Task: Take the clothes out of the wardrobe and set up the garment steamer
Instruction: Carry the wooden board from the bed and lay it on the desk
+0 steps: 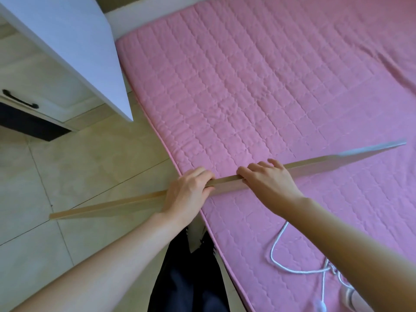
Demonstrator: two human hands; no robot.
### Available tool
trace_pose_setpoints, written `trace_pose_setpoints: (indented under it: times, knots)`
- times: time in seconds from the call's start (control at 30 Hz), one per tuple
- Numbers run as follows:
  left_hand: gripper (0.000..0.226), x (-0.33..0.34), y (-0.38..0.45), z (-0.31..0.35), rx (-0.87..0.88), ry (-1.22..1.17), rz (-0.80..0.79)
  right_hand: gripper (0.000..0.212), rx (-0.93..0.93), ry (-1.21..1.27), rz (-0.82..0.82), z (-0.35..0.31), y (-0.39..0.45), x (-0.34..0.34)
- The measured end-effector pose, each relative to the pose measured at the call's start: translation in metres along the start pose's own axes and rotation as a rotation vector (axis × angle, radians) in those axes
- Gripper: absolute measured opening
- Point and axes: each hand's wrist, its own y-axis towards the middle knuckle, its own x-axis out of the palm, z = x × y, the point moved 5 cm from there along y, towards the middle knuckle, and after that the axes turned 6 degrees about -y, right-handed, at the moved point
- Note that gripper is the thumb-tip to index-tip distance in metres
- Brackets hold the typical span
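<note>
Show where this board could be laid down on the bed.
The pink mattress is bare beyond the board, up to its far edge. The near right corner is crowded by a white cord. Both hands grip the board.

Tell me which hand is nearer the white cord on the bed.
Right. The right hand grips the pole above the pink mattress where the white cord lies; the left hand holds it over the mattress edge, farther away.

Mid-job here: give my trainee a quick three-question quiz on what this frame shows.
1. True or false: both hands grip the long beige pole.
2. Which hand is over the pink mattress: A) left hand B) right hand?
3. Fill in: a white ____ lies on the mattress near the right forearm.

Key: 1 true. 2 B. 3 cord.
</note>
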Motion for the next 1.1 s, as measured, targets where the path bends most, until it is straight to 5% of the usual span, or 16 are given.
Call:
trace_pose_setpoints:
  times: [0.23, 0.57, 0.77, 1.1]
  knots:
    - [0.013, -0.011, -0.026, -0.037, -0.150, 0.060, -0.040, 0.045, 0.002, -0.034, -0.086, -0.002, -0.001, -0.004]
    - [0.018, -0.073, -0.052, -0.012, -0.101, 0.177, 0.118, 0.044, -0.064, -0.020, -0.066, -0.020, -0.003, -0.070]
    - [0.021, -0.150, -0.098, -0.004, -0.189, 0.209, 0.238, 0.031, -0.084, 0.032, 0.018, -0.066, -0.006, -0.139]
    - [0.014, -0.242, -0.222, -0.022, -0.240, 0.190, 0.341, 0.041, -0.202, 0.034, 0.087, -0.183, -0.019, -0.216]
